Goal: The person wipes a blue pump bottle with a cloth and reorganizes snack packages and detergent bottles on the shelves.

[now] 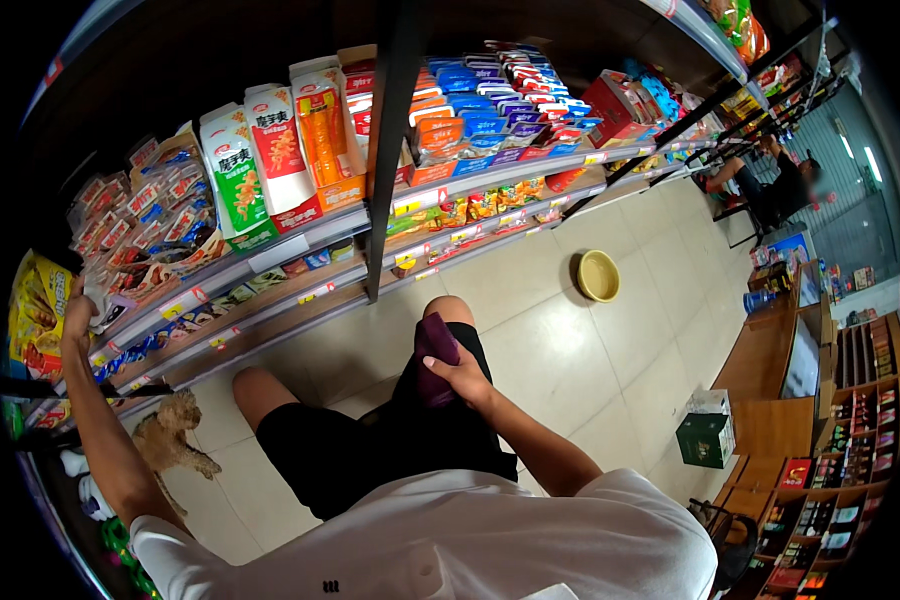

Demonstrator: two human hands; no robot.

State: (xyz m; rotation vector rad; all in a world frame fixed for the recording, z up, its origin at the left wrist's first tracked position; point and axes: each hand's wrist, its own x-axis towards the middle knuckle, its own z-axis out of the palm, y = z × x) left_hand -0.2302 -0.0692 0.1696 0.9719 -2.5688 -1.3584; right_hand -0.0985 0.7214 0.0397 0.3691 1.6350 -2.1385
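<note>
My right hand (454, 374) is wrapped round a dark purple folded cloth (438, 345), held over my right thigh with the thumb on top. Out to the far left, my left hand (78, 314) reaches to the shelf, between a yellow snack bag (42, 310) and a heap of small snack packets (150, 220). Its fingers are mostly hidden in shadow, and whether they grip anything does not show. Right of that heap stand tall open boxes of snacks: a green and white one (234, 175), a red and white one (278, 148) and an orange one (325, 130).
A black upright post (388, 150) divides the shelves. Coloured packets (500, 100) fill the farther section. On the tiled floor are a yellow bowl (598, 276) and, near my left arm, a curly tan dog (170, 435). A green box (706, 438) stands by the wooden counter. Another person (775, 190) sits far back.
</note>
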